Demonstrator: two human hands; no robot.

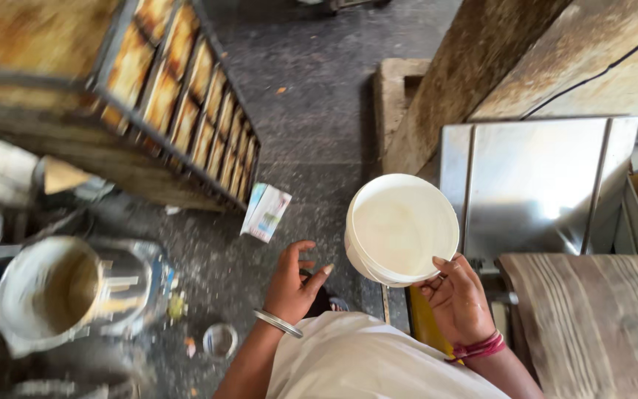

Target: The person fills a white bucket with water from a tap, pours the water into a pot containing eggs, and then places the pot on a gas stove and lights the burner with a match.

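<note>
My right hand (458, 299) grips the near rim of a round white plastic bucket (400, 222), which looks empty and hangs above the dark floor beside a shiny metal surface. A red thread band circles that wrist. My left hand (293, 281) hovers to the left of the bucket with fingers loosely curled and holds nothing; a metal bangle sits on its wrist. My white garment fills the bottom centre.
A rusty metal rack (186, 103) of trays stands at upper left. A folded printed paper (266, 212) lies on the speckled floor. A dirty metal pot (53, 292) sits lower left. A steel sheet (533, 181) and a wooden board (599, 318) lie to the right.
</note>
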